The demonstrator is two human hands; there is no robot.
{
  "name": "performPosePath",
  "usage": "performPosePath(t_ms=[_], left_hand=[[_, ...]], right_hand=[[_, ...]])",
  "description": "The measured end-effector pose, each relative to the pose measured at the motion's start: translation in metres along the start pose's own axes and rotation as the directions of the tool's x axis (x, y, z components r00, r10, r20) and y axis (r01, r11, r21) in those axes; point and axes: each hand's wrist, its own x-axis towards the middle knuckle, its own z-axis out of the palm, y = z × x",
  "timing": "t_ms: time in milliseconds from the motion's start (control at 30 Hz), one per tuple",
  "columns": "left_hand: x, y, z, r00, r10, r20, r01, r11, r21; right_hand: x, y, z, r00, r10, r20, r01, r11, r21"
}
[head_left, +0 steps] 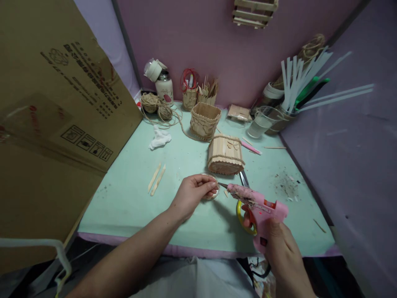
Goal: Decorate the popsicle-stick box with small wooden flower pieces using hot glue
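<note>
While the right hand (pixel 281 236) grips the glue gun (pixel 261 207), the left (pixel 192 193) pinches beside it.

We look from the person's head in a single view, forward and down — near behind the left hand (pixel 197 192) and the right hand (pixel 281 240), with the lap (pixel 189 279) at the bottom edge — across the table (pixel 124 211) to the far wall (pixel 176 37), a box (pixel 58 99) filling the left side.
</note>
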Motion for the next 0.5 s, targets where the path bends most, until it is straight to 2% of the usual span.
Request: performPosePath(t_ms=[133, 500], left_hand=[[0.0000, -0.0013, -0.0014, 1.000, 0.011, 0.001, -0.011, 1.000, 0.011], [-0.0005, 0.0017, -0.0006, 0.995, 0.091, -0.047, -0.089, 0.995, 0.047]], right_hand=[[0.0018, 0.0017, -0.0017, 0.999, -0.021, 0.029, 0.021, 1.000, 0.004], [-0.0041, -0.0063, 0.0018, 0.999, 0.018, -0.041, -0.020, 0.999, -0.046]])
